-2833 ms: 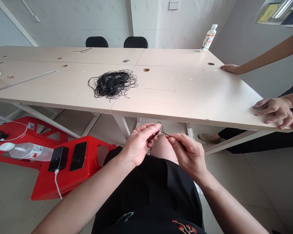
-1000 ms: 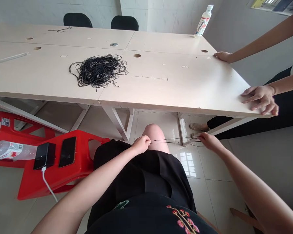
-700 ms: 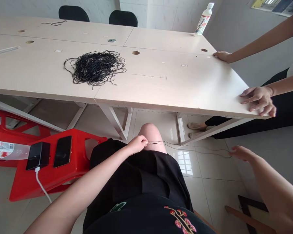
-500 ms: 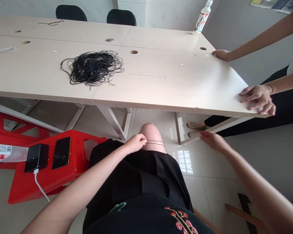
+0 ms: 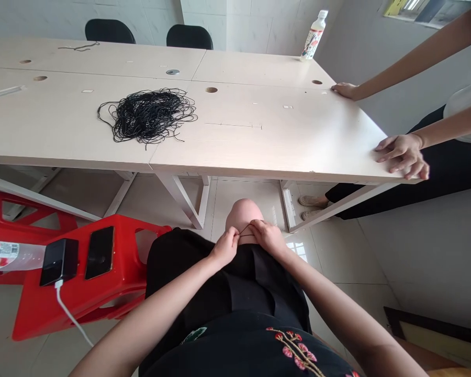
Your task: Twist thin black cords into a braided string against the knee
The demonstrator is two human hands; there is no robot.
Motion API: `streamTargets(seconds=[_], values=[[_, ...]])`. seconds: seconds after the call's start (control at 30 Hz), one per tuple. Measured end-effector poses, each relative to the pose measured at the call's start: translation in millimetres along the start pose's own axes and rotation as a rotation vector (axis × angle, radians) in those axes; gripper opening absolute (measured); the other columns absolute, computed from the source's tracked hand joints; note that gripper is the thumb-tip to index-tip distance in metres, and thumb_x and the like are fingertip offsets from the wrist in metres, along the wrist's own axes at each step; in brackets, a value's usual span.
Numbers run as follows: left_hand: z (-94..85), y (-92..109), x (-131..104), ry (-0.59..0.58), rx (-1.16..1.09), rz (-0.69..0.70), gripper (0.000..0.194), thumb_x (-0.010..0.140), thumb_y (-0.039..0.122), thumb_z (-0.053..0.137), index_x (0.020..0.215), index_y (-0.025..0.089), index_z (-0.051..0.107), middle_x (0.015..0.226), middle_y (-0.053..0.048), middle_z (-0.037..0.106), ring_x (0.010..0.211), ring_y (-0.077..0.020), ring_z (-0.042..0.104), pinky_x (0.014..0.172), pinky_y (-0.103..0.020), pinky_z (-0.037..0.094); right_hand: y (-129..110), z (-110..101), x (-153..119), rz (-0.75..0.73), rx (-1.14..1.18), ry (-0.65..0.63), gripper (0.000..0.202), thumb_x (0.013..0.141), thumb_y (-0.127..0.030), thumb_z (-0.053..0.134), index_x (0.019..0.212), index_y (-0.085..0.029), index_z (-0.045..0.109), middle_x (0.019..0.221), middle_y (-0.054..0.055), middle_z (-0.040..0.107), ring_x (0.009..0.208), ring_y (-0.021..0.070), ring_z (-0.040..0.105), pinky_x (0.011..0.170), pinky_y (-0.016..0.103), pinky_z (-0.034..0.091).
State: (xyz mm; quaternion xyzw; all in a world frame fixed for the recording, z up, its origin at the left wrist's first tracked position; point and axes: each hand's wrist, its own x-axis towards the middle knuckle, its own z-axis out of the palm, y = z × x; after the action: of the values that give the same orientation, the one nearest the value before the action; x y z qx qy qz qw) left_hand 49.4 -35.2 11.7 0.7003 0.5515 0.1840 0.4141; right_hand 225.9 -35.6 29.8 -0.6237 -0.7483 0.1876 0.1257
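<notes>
A thin black cord (image 5: 246, 229) lies over my bare knee (image 5: 243, 212), and both my hands pinch it there. My left hand (image 5: 226, 246) has its fingertips closed on the cord at the left side of the knee. Close beside it, my right hand (image 5: 267, 236) grips the cord between thumb and fingers, forming a small loop between the hands. On the pale table in front sits a tangled heap of black cord (image 5: 151, 115).
Beyond my knees stands the pale table (image 5: 317, 146), with a bottle (image 5: 314, 36) at its far edge. Another person's hands (image 5: 404, 153) rest on its right edge. At left, a red stool (image 5: 121, 262) holds a phone (image 5: 99, 252) and a black device (image 5: 59, 261) with a white cable.
My right hand has come in from the far right to the knee, beside my left hand, and now holds the cord. The view has shifted slightly.
</notes>
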Motion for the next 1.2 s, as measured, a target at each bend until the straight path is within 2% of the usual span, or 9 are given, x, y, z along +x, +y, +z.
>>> streamTargets(seconds=[0.13, 0.2, 0.4, 0.47, 0.7, 0.8, 0.87, 1.07, 1.2], values=[[3.7, -17, -28, -0.398, 0.023, -0.154, 0.010, 0.083, 0.027, 0.040, 0.079, 0.021, 0.047, 0.076, -0.002, 0.057, 0.073, -0.0178, 0.054, 0.069, -0.029, 0.040, -2, 14, -33, 0.021, -0.135, -0.113, 0.028, 0.093, -0.031, 0.032, 0.102, -0.022, 0.058, 0.086, 0.006, 0.067, 0.069, 0.0172, 0.061, 0.056, 0.024, 0.034], [-1.6, -20, -31, -0.460, 0.007, -0.215, 0.013, 0.082, 0.031, 0.042, 0.078, 0.020, 0.048, 0.074, -0.001, 0.057, 0.070, -0.0170, 0.053, 0.065, -0.028, 0.039, -1, 12, -42, 0.021, -0.113, -0.162, 0.028, 0.093, -0.033, 0.032, 0.102, -0.024, 0.057, 0.083, 0.004, 0.067, 0.068, 0.0168, 0.060, 0.057, 0.024, 0.035], [-26.8, -11, -10, -0.234, -0.121, -0.236, 0.019, 0.081, 0.038, 0.042, 0.076, 0.019, 0.046, 0.078, 0.000, 0.059, 0.062, -0.0120, 0.048, 0.060, -0.024, 0.037, 7, -2, -31, -0.092, -0.090, -0.047, 0.032, 0.093, -0.036, 0.034, 0.089, -0.020, 0.061, 0.097, 0.009, 0.062, 0.092, 0.0206, 0.055, 0.075, 0.029, 0.041], [-33.4, -6, -5, -0.198, -0.189, -0.246, 0.018, 0.082, 0.038, 0.040, 0.078, 0.020, 0.044, 0.087, -0.001, 0.062, 0.053, -0.0096, 0.045, 0.056, -0.024, 0.038, 4, -2, -29, -0.142, -0.121, -0.071, 0.030, 0.094, -0.033, 0.034, 0.090, -0.020, 0.061, 0.100, 0.009, 0.061, 0.093, 0.0207, 0.054, 0.073, 0.029, 0.042], [-25.1, 5, -16, -0.273, -0.066, -0.081, 0.012, 0.084, 0.030, 0.038, 0.077, 0.022, 0.044, 0.078, -0.001, 0.063, 0.077, -0.0163, 0.058, 0.073, -0.028, 0.040, -5, -11, -46, -0.017, 0.008, -0.264, 0.024, 0.085, -0.042, 0.051, 0.090, -0.019, 0.055, 0.086, 0.005, 0.062, 0.068, 0.0159, 0.058, 0.057, 0.025, 0.037], [-19.3, 6, -25, -0.426, 0.016, -0.103, 0.011, 0.081, 0.031, 0.044, 0.077, 0.022, 0.048, 0.076, 0.000, 0.061, 0.075, -0.0167, 0.057, 0.069, -0.028, 0.040, -1, -18, -52, 0.027, 0.158, -0.381, 0.017, 0.083, -0.035, 0.053, 0.079, -0.019, 0.056, 0.072, 0.002, 0.062, 0.064, 0.0147, 0.055, 0.058, 0.024, 0.037], [-20.7, 7, -25, -0.452, -0.019, -0.144, 0.013, 0.081, 0.032, 0.044, 0.077, 0.021, 0.049, 0.077, 0.000, 0.062, 0.076, -0.0164, 0.057, 0.069, -0.028, 0.040, 5, -21, -48, 0.007, 0.253, -0.429, 0.018, 0.083, -0.033, 0.052, 0.075, -0.018, 0.056, 0.068, 0.002, 0.061, 0.062, 0.0135, 0.053, 0.057, 0.024, 0.037], [-36.2, 8, -1, -0.216, -0.258, -0.197, 0.012, 0.081, 0.029, 0.043, 0.076, 0.019, 0.047, 0.086, -0.004, 0.064, 0.074, -0.0134, 0.056, 0.073, -0.028, 0.044, 37, -28, -10, -0.051, 0.381, -0.523, 0.021, 0.077, -0.037, 0.056, 0.071, -0.017, 0.058, 0.067, -0.001, 0.059, 0.062, 0.0117, 0.050, 0.058, 0.024, 0.038], [-39.7, 8, 11, -0.175, -0.302, -0.224, 0.015, 0.083, 0.032, 0.042, 0.079, 0.019, 0.047, 0.079, -0.002, 0.062, 0.066, -0.0111, 0.055, 0.068, -0.027, 0.044, 46, -37, 9, 0.010, 0.297, -0.524, 0.021, 0.072, -0.037, 0.061, 0.078, -0.017, 0.062, 0.075, 0.002, 0.063, 0.068, 0.0146, 0.055, 0.062, 0.027, 0.043]])
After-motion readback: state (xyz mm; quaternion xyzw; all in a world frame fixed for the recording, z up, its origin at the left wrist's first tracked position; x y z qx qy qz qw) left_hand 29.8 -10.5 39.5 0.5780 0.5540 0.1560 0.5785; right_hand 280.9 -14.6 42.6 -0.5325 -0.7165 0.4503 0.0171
